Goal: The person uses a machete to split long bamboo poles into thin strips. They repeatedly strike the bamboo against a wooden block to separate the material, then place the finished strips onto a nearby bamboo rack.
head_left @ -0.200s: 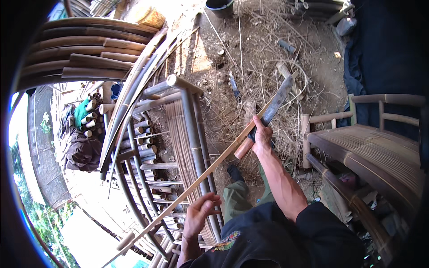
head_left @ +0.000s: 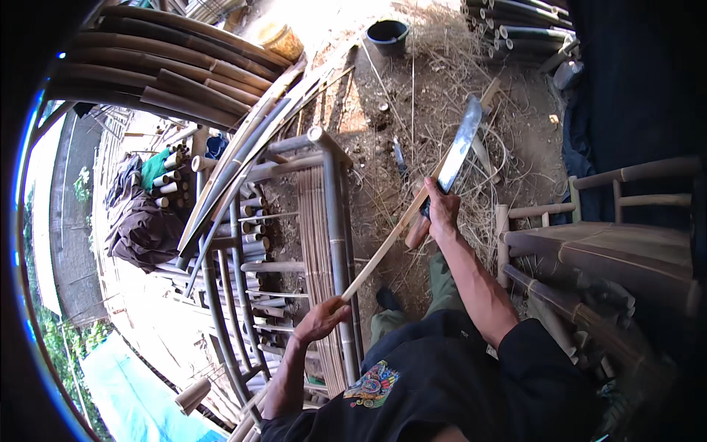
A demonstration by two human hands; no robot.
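Note:
My right hand (head_left: 443, 209) is closed round a machete (head_left: 461, 144). Its broad, slightly curved blade points up and away, and its wooden handle end juts out below the fist. A long pale bamboo strip (head_left: 381, 255) runs slantwise past the same hand, under the thumb and along the blade. Lower left, my left hand (head_left: 322, 322) has its fingers wrapped round the strip, above the slatted bamboo seat. Past the left wrist the strip's lower part is mostly hidden by my arm.
A bamboo chair frame (head_left: 333, 214) stands close on my left, with long split bamboo pieces (head_left: 243, 158) leaning over it. To my right is a bamboo bench (head_left: 589, 239). Shavings (head_left: 508, 158) litter the ground ahead; a dark bucket (head_left: 388, 35) stands beyond.
My left hand, loose beside the strip before, has closed on it. The machete and right hand sit slightly further right, and the whole view has shifted.

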